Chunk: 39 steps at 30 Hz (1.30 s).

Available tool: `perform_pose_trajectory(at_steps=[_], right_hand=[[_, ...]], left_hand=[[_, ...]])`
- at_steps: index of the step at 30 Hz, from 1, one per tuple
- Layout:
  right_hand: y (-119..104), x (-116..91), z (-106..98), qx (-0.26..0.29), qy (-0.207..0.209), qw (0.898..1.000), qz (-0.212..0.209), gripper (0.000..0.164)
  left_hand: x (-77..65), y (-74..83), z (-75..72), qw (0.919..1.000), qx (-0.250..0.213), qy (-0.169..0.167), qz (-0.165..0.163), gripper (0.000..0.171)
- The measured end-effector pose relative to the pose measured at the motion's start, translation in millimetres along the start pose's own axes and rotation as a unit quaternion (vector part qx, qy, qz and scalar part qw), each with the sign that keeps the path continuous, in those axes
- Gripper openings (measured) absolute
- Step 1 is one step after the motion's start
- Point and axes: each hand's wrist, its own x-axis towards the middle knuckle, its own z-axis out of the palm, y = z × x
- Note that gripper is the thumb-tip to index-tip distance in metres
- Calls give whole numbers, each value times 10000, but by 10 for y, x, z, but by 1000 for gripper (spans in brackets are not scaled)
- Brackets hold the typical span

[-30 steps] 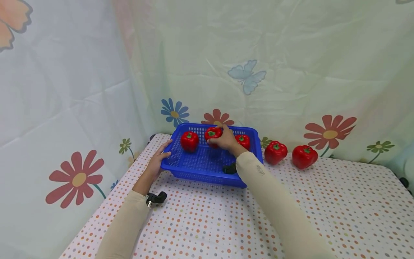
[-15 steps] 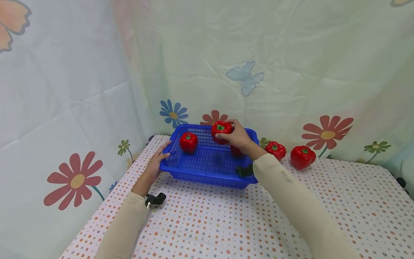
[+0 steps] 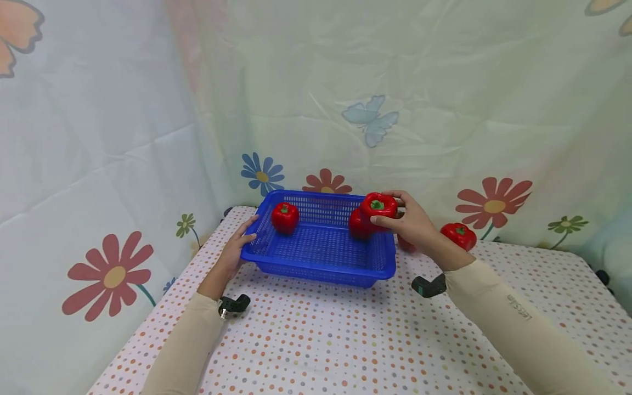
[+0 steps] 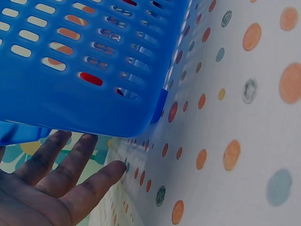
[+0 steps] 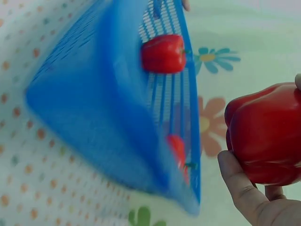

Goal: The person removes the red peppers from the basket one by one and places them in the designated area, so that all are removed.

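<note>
My right hand [image 3: 413, 224] grips a red bell pepper [image 3: 378, 205] with a green stem, held up over the right end of the blue plastic basket [image 3: 316, 274]. Thumb and fingers are around its side, as the right wrist view also shows for the held bell pepper [image 5: 268, 134]. Inside the basket, one bell pepper [image 3: 285, 218] sits at the left and another bell pepper [image 3: 359, 226] at the right, partly hidden behind the held one. My left hand [image 3: 234, 249] rests against the basket's left side, its fingers [image 4: 66, 176] extended along the outer wall in the left wrist view.
Right of the basket, a bell pepper [image 3: 459, 236] lies on the dotted tablecloth [image 3: 306, 334]. Another bell pepper [image 3: 406, 243] shows partly behind my right hand. A flowered curtain [image 3: 306, 109] hangs close behind the basket. Both wrists wear black camera mounts.
My right hand has lifted the bell pepper from the basket's back middle and carried it right, to above the right end. The left hand stays at the basket's left side.
</note>
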Motion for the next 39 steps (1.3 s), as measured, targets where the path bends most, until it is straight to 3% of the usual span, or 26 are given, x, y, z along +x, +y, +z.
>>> perform_pose_trajectory(at_steps=[5,10,16,25,29,32,39], right_hand=[[176,-187,-211,173,220,9995,149,89],[324,-374,-445,-14,561,9982,220,89],[627,-537,-855,250,895,9952,308,86],[1211,-738,-1416,314,1843,9761,1106,92],[1471,-777,-1533,311,2279,9602,1587,91],[1640,-794,-1572,245,2376,9530,1866,91],[1868,-764,-1568,166,2269,9524,2029,92]], left_hand=[[-5,27,9,10000,4,5,-51,55],[-20,-4,8,9999,-3,54,-113,54],[-42,-21,4,10000,44,38,-61,55],[-21,-15,13,9999,59,100,-119,53],[-31,-15,0,9999,137,14,-52,54],[-33,-18,-1,9999,123,-21,-13,54],[-28,-8,15,10000,60,39,-34,55]])
